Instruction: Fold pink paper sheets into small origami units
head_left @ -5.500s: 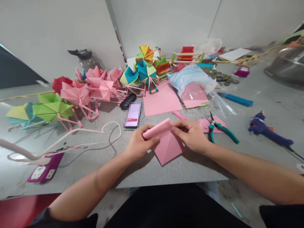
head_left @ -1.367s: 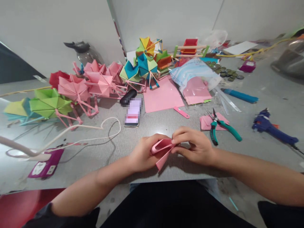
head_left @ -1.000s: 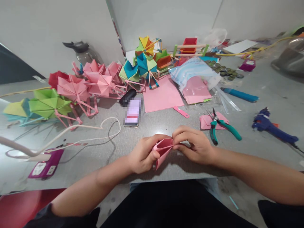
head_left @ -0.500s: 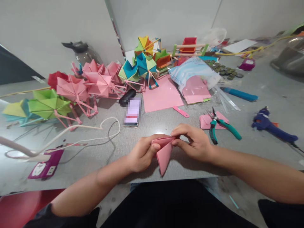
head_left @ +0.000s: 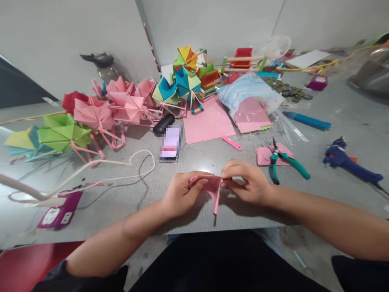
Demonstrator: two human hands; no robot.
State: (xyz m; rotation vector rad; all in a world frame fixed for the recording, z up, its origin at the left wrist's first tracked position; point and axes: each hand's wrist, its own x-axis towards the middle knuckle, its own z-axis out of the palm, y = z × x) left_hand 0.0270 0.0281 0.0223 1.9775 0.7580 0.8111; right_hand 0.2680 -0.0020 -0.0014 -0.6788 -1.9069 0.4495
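A folded piece of pink paper (head_left: pixel 209 184) sits between the two hands, raised just above the grey table (head_left: pixel 197 162). It looks plain and smooth, its layers stacked along the far edge, while one narrow, curled flap hangs from its right end toward the person. The left hand (head_left: pixel 182 196) clamps the other end, thumb pressed on top; the right hand (head_left: pixel 247 182) pinches the right edge between thumb and fingertips. Well to the left of the left hand lies a purple power strip (head_left: pixel 60 209) with a white label, too blurred to read. Just beyond the right hand, green-handled pliers (head_left: pixel 275 156) rest on small pink pieces (head_left: pixel 261 156), and farther right lies a dark blue glue gun (head_left: pixel 349 160). Beyond the left hand is a phone (head_left: pixel 170 142), its screen pixelated. Straight ahead of both hands come a pink cutter (head_left: pixel 232 143), a flat pink sheet (head_left: pixel 206 121) and a clear plastic bag (head_left: pixel 251 91) whose blue print shows the word COPY, with further letters unclear. Farthest from the hands, folded-paper models (head_left: pixel 126 107) stand in front of a dark-lidded jug (head_left: pixel 106 67).
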